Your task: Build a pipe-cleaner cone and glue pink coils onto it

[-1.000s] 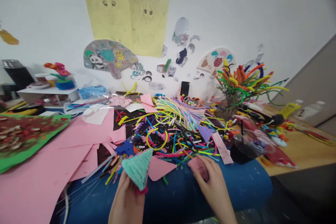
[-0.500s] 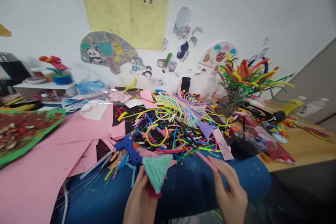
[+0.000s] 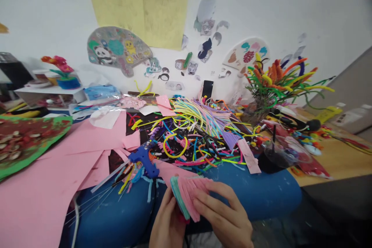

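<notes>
My left hand (image 3: 166, 221) is closed around a teal fuzzy piece (image 3: 178, 193), faced with rows of pipe cleaner. Against that piece lies a pink ribbed panel (image 3: 190, 195), also fuzzy like pipe cleaner. The fingers of my right hand (image 3: 225, 211) press on the pink panel from the right. A bit of dark pink shows beneath the two pieces, mostly hidden by my hands. Just beyond my left hand rests a blue glue gun (image 3: 145, 161).
Loose pipe cleaners (image 3: 200, 116) cover the table's middle. Pink sheets (image 3: 78, 162) and a green-edged brown board (image 3: 35, 139) lie left. A dark drink cup (image 3: 271, 159) stands right, before a vase of pipe-cleaner flowers (image 3: 255, 112). A white cord (image 3: 76, 217) hangs near the front.
My right hand has moved left, bringing the pink panel against the teal piece. The teal piece has turned, so its triangular face no longer shows. The view has shifted slightly.
</notes>
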Demonstrator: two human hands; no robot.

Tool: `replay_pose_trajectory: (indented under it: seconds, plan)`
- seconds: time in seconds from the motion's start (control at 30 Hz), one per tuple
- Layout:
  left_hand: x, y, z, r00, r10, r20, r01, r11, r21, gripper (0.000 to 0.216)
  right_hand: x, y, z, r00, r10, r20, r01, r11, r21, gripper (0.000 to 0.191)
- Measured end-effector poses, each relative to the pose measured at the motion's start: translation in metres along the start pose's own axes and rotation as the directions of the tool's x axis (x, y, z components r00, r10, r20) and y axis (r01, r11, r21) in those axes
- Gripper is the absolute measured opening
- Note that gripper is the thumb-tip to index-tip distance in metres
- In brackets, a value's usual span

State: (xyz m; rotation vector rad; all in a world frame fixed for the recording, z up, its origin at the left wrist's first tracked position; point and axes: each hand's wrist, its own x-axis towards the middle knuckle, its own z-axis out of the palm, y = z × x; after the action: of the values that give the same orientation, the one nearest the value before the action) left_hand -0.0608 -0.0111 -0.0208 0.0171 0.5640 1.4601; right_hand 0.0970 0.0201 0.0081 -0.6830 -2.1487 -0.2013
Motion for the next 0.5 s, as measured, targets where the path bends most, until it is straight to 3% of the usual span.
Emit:
replay_pose_trajectory:
  seconds: [0.2, 0.5]
  plan:
    - [0.0023, -0.003, 0.0024, 1.0, -0.015, 0.021, 0.015, 1.0, -0.01, 0.031, 0.0031, 0.0034, -0.0007, 0.996, -0.018, 0.085, 0.018, 1.0, 0.004, 0.043]
    - [-0.0037, 0.0027, 0.0026, 0.999, -0.018, 0.042, 0.017, 1.0, 0.025, 0.033, 0.0075, 0.0079, -0.0023, 0.983, -0.055, 0.176, 0.047, 0.998, 0.047, 0.035]
